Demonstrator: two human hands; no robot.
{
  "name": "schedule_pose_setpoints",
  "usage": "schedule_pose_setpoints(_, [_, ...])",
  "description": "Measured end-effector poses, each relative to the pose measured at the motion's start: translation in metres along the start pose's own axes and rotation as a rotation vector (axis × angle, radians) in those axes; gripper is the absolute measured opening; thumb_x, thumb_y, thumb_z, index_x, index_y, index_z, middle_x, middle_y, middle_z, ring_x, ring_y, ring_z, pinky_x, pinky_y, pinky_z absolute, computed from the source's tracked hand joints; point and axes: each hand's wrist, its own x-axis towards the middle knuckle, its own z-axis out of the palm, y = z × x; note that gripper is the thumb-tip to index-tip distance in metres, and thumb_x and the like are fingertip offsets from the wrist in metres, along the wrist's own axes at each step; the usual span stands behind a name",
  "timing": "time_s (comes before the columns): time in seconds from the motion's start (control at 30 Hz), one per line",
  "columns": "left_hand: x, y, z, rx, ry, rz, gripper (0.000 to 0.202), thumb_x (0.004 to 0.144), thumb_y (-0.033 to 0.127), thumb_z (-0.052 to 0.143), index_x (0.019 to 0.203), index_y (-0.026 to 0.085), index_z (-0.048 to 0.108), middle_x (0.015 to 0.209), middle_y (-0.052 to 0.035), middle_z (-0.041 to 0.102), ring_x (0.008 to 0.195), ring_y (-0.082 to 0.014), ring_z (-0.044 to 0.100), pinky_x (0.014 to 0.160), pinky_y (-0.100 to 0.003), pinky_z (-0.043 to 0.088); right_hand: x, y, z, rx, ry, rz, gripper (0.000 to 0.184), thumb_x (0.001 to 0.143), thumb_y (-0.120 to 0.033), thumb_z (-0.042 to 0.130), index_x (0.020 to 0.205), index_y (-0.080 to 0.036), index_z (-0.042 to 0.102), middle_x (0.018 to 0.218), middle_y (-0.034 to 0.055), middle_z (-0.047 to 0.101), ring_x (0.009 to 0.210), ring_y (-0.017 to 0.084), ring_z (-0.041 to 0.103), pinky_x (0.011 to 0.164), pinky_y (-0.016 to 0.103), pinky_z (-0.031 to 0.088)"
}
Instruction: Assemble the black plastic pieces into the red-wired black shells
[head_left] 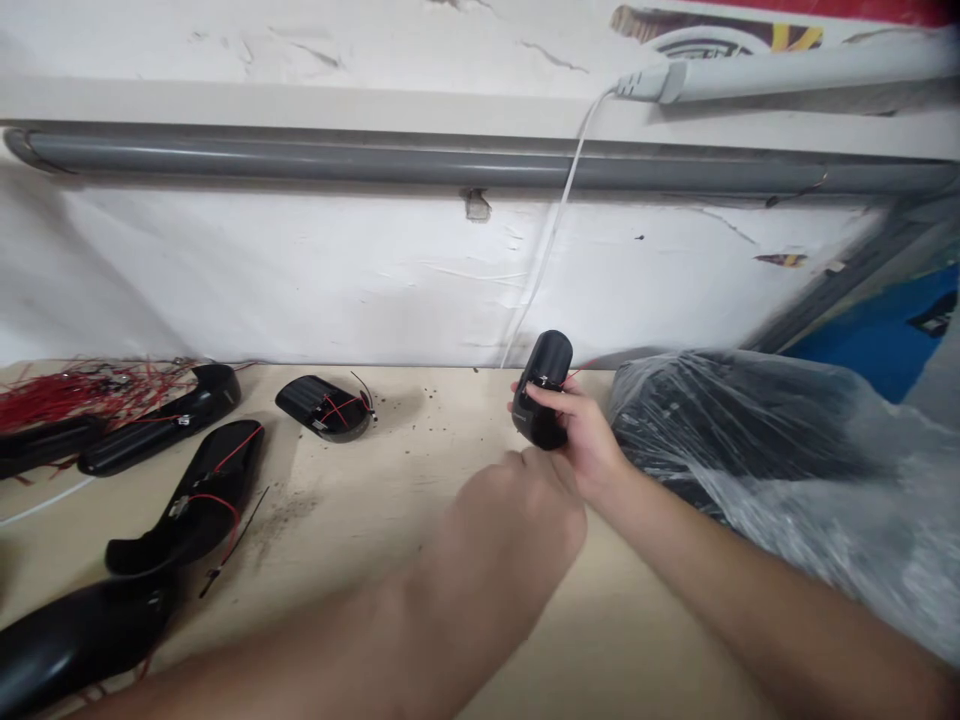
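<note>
My right hand [581, 430] grips a black plastic shell [550, 365] with a ribbed upper part, held upright above the table. The thumb presses across its middle, and a thin red wire sticks out to the right. Just below the shell's lower end is my left hand [517, 515], closed and slightly blurred, its fingertips turned away from view. Whatever its fingers hold, if anything, is hidden. To the left, a similar black shell [319, 400] with crossed red wires lies on the table. Farther left lies a longer curved black housing [206, 490] with red wires.
More black housings [67, 640] and a tangle of red wires [90, 390] occupy the left side. Clear plastic bagging [720, 430] with dark contents lies on the right. A white cable [559, 220] hangs at the back wall, below a grey pipe [337, 160].
</note>
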Motion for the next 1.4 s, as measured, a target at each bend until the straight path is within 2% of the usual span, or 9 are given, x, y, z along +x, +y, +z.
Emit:
schedule_pose_setpoints(0.07, [0.008,-0.027,-0.018,-0.223,-0.077,-0.116,0.021,0.078,-0.003,0.055,0.084,0.014,0.067,0.080,-0.0053,0.070,0.062,-0.0126,0.060,0.055,-0.025,0.039,-0.001,0.002,-0.001,0.029,-0.030,0.033,0.051,0.056,-0.022,0.094,0.098,-0.018,0.065,0.087,0.0013,0.074,0.078,0.015,0.068,0.073,0.028,0.051])
schedule_pose_setpoints(0.2, [0.018,-0.074,-0.034,-0.648,0.151,-0.475,0.023,0.100,0.018,0.055,0.093,0.018,0.077,0.087,-0.0042,0.077,0.074,-0.0115,0.066,0.064,-0.024,0.043,0.000,0.008,-0.006,0.103,-0.103,0.098,0.051,0.058,-0.025,0.093,0.102,-0.017,0.067,0.091,0.0024,0.075,0.079,0.014,0.068,0.075,0.027,0.052])
schedule_pose_setpoints(0.3, [0.020,-0.090,-0.027,-0.950,0.211,-0.626,0.024,0.100,0.029,0.061,0.090,0.019,0.080,0.076,-0.0025,0.077,0.066,-0.0119,0.066,0.059,-0.024,0.044,0.000,0.012,-0.009,0.079,-0.196,0.165,0.058,0.060,-0.029,0.093,0.111,-0.019,0.067,0.094,0.0034,0.074,0.077,0.016,0.068,0.072,0.027,0.049])
schedule_pose_setpoints(0.4, [0.021,-0.091,-0.013,-1.106,0.204,-0.687,0.022,0.097,0.034,0.066,0.092,0.020,0.083,0.081,-0.0031,0.081,0.070,-0.0133,0.071,0.061,-0.024,0.048,-0.002,0.014,-0.011,0.062,-0.281,0.196,0.056,0.062,-0.030,0.092,0.110,-0.019,0.065,0.093,0.0035,0.073,0.075,0.016,0.069,0.071,0.027,0.048])
schedule_pose_setpoints(0.53, [0.020,-0.081,0.003,-1.062,0.324,-0.698,0.017,0.094,0.031,0.072,0.099,0.023,0.085,0.101,-0.0028,0.084,0.085,-0.0125,0.075,0.072,-0.025,0.054,-0.003,0.014,-0.011,0.052,-0.298,0.221,0.055,0.062,-0.030,0.091,0.108,-0.020,0.062,0.092,0.0042,0.074,0.075,0.017,0.069,0.070,0.028,0.048])
schedule_pose_setpoints(0.77, [0.015,-0.064,0.023,-0.911,0.545,-0.370,0.016,0.099,0.020,0.067,0.102,0.021,0.083,0.110,-0.0030,0.084,0.103,-0.0099,0.078,0.090,-0.022,0.063,-0.004,0.013,-0.009,0.097,-0.280,0.203,0.045,0.060,-0.029,0.086,0.096,-0.018,0.061,0.081,0.0026,0.069,0.068,0.014,0.062,0.067,0.029,0.047])
schedule_pose_setpoints(0.87, [0.014,-0.061,0.028,-0.869,0.609,-0.303,0.014,0.098,0.019,0.070,0.101,0.022,0.083,0.110,-0.0021,0.085,0.104,-0.0096,0.078,0.094,-0.023,0.063,-0.005,0.013,-0.009,0.119,-0.305,0.198,0.044,0.057,-0.029,0.086,0.092,-0.017,0.062,0.077,0.0023,0.066,0.068,0.014,0.061,0.066,0.029,0.046])
schedule_pose_setpoints(1.17, [0.018,-0.066,0.026,-1.363,0.461,-0.620,0.005,0.082,0.025,0.086,0.087,0.023,0.086,0.107,-0.0050,0.085,0.106,-0.0178,0.081,0.098,-0.034,0.067,0.000,0.016,-0.012,0.100,-0.310,0.174,0.048,0.062,-0.030,0.088,0.105,-0.018,0.067,0.090,0.0038,0.073,0.068,0.015,0.064,0.069,0.031,0.048])
schedule_pose_setpoints(1.4, [0.013,-0.066,0.031,-1.269,0.491,-0.575,0.009,0.086,0.025,0.082,0.094,0.024,0.088,0.108,-0.0039,0.085,0.106,-0.0170,0.081,0.100,-0.034,0.067,0.000,0.020,-0.013,0.087,-0.286,0.116,0.051,0.064,-0.029,0.091,0.109,-0.019,0.069,0.095,0.0033,0.075,0.074,0.015,0.067,0.073,0.030,0.051])
